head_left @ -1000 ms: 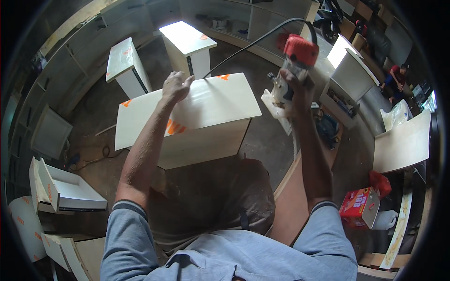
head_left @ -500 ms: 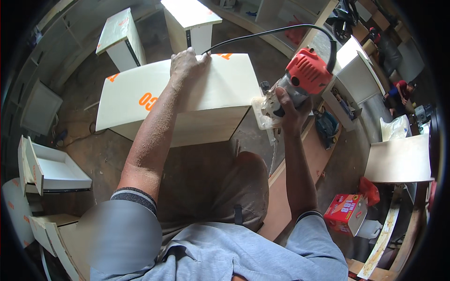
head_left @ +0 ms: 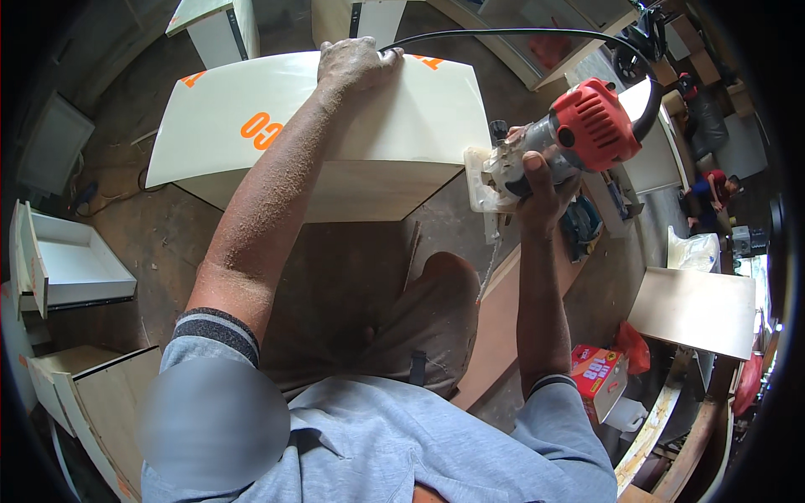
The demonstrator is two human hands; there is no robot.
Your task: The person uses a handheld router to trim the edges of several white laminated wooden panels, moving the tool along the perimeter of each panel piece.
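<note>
A red trim router (head_left: 591, 126) with a clear guard is gripped by my right hand (head_left: 547, 191), its body tilted up to the right. Its pale base plate (head_left: 480, 183) sits against the near right corner of a drawer (head_left: 205, 117). That drawer lies with its white front facing up, orange lettering on the film. Across the top reaches my left hand (head_left: 354, 63), closed over the far edge. A black cord (head_left: 503, 33) runs from the router's rear over to that hand; whether the fingers also pinch it cannot be made out. Sawdust coats my left forearm. The router bit is hidden.
More drawers (head_left: 84, 251) stand at left and beyond the far edge. A long brown board (head_left: 503, 318) lies right of my knee. Farther right are a teal power tool (head_left: 579, 226), a red box (head_left: 597, 377) and a pale panel (head_left: 696, 310). Another person (head_left: 713, 191) sits at far right.
The view has shifted, so the drawer and my left hand appear higher in it. Both hands keep their hold, and the router stays at the drawer's right edge.
</note>
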